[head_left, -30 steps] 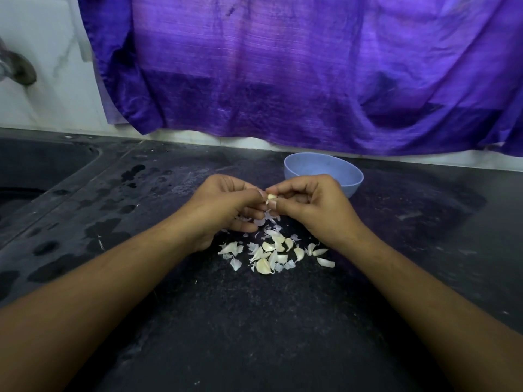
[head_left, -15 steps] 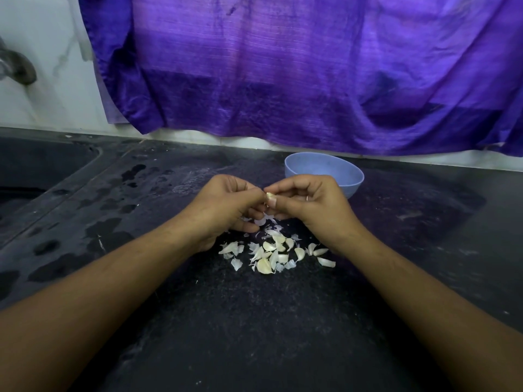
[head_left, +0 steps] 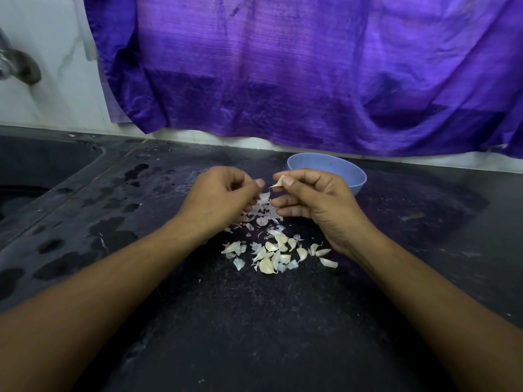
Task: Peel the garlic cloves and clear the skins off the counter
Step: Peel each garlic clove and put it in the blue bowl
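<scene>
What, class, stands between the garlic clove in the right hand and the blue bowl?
Nothing visible does. The right hand pinches the garlic clove just in front of the blue bowl, with only its own fingers between.

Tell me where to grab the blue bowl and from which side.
Pinch the rim of the blue bowl on its right side, coming down from above-right. It stands upright, mouth open, so the thin rim is exposed there; the right hand, pinching a garlic clove, blocks its near-left part, and the rounded wall probably offers poorer purchase.
</scene>
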Motion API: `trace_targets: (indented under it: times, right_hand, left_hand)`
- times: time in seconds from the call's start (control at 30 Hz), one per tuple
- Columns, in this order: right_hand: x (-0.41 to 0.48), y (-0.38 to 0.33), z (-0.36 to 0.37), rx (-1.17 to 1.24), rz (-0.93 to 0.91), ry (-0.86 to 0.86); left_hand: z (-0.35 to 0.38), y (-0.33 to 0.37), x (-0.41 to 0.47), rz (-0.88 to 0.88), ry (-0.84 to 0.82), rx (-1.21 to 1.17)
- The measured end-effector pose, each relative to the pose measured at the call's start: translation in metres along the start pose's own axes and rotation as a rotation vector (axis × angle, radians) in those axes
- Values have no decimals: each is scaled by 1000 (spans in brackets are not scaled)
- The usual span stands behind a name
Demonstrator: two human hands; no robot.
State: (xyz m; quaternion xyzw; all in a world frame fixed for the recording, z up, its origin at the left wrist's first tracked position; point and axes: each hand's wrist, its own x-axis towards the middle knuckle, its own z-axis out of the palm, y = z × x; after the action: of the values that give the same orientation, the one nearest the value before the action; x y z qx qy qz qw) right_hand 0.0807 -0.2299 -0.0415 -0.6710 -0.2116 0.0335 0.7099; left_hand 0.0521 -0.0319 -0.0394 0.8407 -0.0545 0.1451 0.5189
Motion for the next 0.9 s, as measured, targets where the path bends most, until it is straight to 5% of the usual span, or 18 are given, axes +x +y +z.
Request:
trace_targets:
  times: [0.9]
  right_hand:
    - [-2, 0, 2, -189, -75, 29]
  left_hand:
    - [5, -3, 2, 63, -104, -131]
